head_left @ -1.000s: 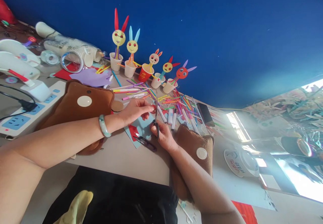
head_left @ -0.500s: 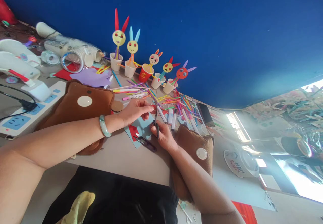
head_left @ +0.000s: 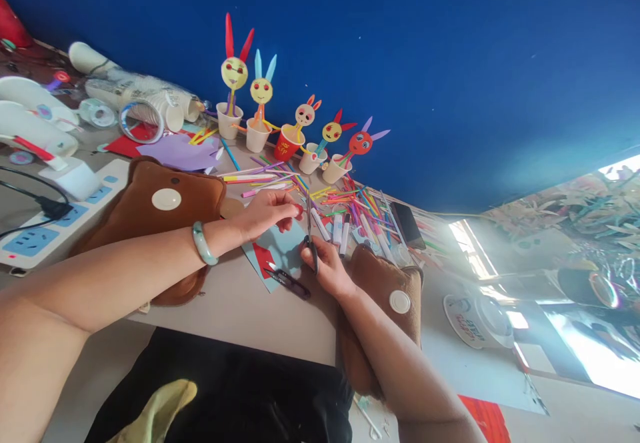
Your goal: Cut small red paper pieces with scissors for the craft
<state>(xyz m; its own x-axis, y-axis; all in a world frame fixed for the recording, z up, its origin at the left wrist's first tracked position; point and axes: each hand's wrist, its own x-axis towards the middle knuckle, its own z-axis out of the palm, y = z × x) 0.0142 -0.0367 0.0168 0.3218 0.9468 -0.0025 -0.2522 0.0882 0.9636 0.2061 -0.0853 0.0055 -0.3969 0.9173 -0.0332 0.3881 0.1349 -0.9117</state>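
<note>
My left hand (head_left: 273, 215) pinches a small red piece (head_left: 299, 211) between thumb and fingertips. Close on its right, my right hand (head_left: 324, 264) grips black-handled scissors (head_left: 309, 230), their blades pointing up and away from me. A narrow gap shows between the blades and the red piece. Under the hands lies light blue paper (head_left: 283, 248) with a red paper piece (head_left: 262, 258) on it. Black thread snips (head_left: 287, 281) rest across the paper's near edge.
Several rabbit-headed figures stand in cups (head_left: 257, 135) along the blue wall. Colored sticks and markers (head_left: 338, 228) lie beyond my hands. Brown cushions (head_left: 193, 196) sit under my left forearm and by my right one. A power strip (head_left: 65, 220) is at left, a phone (head_left: 408, 225) at right.
My left hand has moved slightly left with the red piece, away from the scissor blades. My right hand has hardly moved.
</note>
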